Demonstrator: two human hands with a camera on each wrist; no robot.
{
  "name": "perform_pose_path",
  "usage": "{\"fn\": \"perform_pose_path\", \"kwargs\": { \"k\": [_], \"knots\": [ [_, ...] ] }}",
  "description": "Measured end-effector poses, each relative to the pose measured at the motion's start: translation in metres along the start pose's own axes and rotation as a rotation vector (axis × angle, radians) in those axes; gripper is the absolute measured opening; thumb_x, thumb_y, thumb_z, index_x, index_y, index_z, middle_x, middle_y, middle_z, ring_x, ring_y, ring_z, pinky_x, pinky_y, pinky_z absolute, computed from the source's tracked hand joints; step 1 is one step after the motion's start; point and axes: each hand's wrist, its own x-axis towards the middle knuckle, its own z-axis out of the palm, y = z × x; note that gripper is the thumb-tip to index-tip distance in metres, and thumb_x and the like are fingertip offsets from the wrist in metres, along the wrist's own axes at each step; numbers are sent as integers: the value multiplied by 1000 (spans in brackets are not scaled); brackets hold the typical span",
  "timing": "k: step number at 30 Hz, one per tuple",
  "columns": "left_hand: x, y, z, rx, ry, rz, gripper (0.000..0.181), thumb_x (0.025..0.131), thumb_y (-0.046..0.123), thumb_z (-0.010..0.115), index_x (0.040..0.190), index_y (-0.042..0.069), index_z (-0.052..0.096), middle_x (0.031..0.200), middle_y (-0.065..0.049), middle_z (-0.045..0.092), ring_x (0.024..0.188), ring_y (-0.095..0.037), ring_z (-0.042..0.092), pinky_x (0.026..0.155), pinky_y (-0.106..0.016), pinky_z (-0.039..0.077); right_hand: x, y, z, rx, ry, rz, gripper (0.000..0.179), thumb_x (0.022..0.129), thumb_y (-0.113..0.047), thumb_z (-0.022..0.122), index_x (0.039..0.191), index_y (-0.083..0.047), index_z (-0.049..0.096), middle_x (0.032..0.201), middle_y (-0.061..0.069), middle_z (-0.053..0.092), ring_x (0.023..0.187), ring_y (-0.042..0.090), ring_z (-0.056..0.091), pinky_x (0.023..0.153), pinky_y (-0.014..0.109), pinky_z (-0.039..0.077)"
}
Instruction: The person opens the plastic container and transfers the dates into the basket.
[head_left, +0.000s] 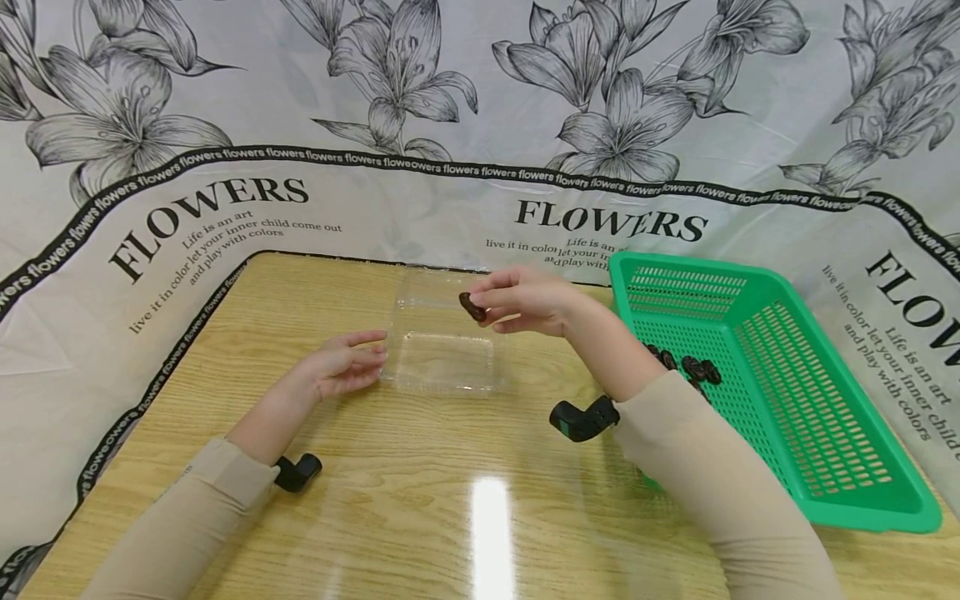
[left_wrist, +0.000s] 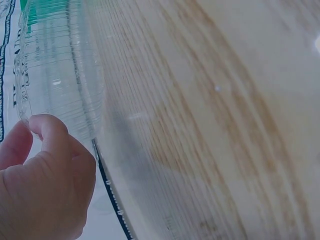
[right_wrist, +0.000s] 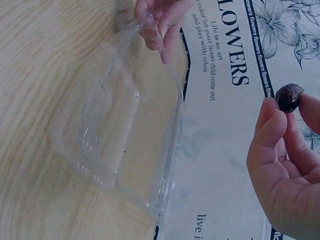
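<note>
My left hand [head_left: 341, 367] pinches the left rim of a clear plastic box [head_left: 447, 387]. The left wrist view shows its thumb and forefinger on the thin edge. The box stands open on the table, with its hinged lid raised at the back. Above it my right hand [head_left: 528, 302] holds a dark brown, wrinkled date [head_left: 472, 307] between the fingertips. In the right wrist view the date [right_wrist: 289, 97] is small and glossy. No dates show in the box. Several more dates [head_left: 699, 368] lie in a green basket [head_left: 780, 400] on the right.
The wooden table [head_left: 390, 492] has a bright light reflection near its front. A cloth printed with flowers and lettering [head_left: 420, 200] rises behind the table and along both sides. Black camera mounts [head_left: 585, 419] sit at the wrists. The basket's perforated walls stand close to the right forearm.
</note>
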Motion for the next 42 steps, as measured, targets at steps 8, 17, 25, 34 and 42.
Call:
{"fn": "perform_pose_path", "kwargs": {
  "k": [8,17,25,34,42],
  "knots": [
    [0,0,0,0,-5,0,59,93,-6,48,146,1,22,108,-7,48,74,-8,56,65,-18,50,-14,2,-17,26,27,-22,20,95,-6,53,113,0,58,90,5,64,77,15,62,65,23,51],
    [0,0,-1,-2,-3,4,59,93,-6,47,146,1,23,107,-7,47,74,-8,55,65,-19,49,-35,5,-40,73,66,-40,12,93,-5,55,92,-12,64,89,3,65,78,15,62,67,22,51],
    [1,0,0,0,2,5,59,93,-6,49,146,1,24,109,-8,47,74,-8,55,65,-19,49,-54,9,-57,93,84,-42,11,93,-8,56,89,-13,66,84,0,65,79,14,62,68,23,51],
    [1,0,0,15,8,2,59,93,-5,48,146,1,24,114,-8,45,78,-9,55,66,-19,49,-71,25,-81,71,116,-37,12,94,-10,55,91,-16,65,88,-1,66,81,13,63,71,26,51],
    [1,-1,-1,28,0,7,59,93,-5,48,146,1,23,113,-8,44,80,-9,55,67,-19,49,-89,58,-109,58,184,17,14,95,-14,54,91,-21,65,92,-5,61,79,10,59,73,27,52]
  ]
}}
